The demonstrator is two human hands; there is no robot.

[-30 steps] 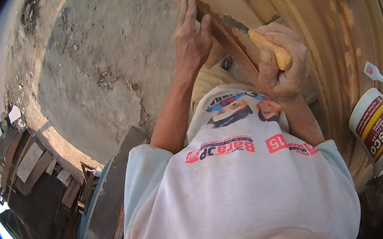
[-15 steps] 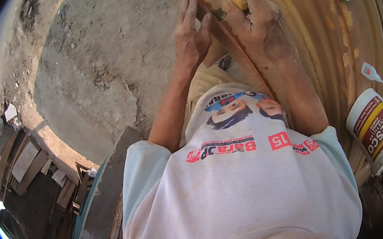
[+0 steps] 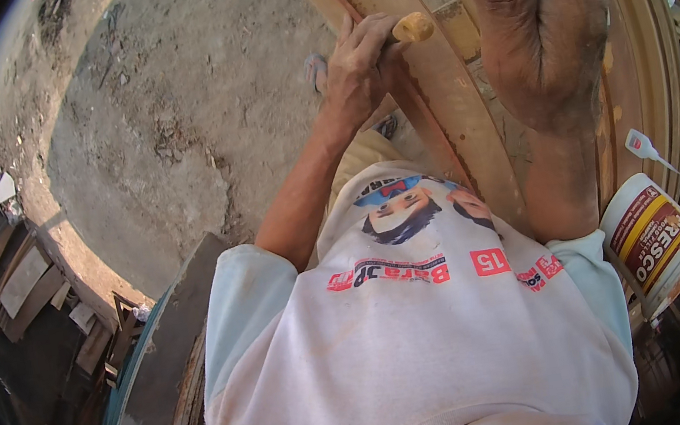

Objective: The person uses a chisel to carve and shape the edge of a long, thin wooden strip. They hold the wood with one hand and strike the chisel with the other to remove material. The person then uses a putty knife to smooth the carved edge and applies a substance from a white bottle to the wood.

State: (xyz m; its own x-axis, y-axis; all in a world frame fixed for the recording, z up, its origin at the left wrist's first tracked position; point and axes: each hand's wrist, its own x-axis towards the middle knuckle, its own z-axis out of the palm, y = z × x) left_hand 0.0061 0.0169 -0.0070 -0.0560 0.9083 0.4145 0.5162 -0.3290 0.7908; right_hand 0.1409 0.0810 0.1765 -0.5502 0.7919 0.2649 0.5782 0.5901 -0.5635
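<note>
My left hand [image 3: 356, 69] is closed at the brown edge of a long curved wooden board [image 3: 456, 94]. A tool with a rounded yellowish handle [image 3: 415, 27] sticks out to the right from its fingers; the tool's other end is hidden by the hand. My right hand [image 3: 539, 24] is lifted close to the camera, to the right of the board. Its fingers run out of the top of the picture, so what they hold, if anything, does not show.
More long curved boards [image 3: 640, 71] are stacked at the right. On them lies a small white bottle with a thin nozzle [image 3: 648, 147]. A white plastic bucket [image 3: 657, 244] stands nearby. Wood scraps [image 3: 27, 281] lie at the left, beyond the rough concrete ground [image 3: 145, 145].
The yellowish-handled tool was in my right hand at the board and is now in my left. My right hand has risen toward the camera, away from the board.
</note>
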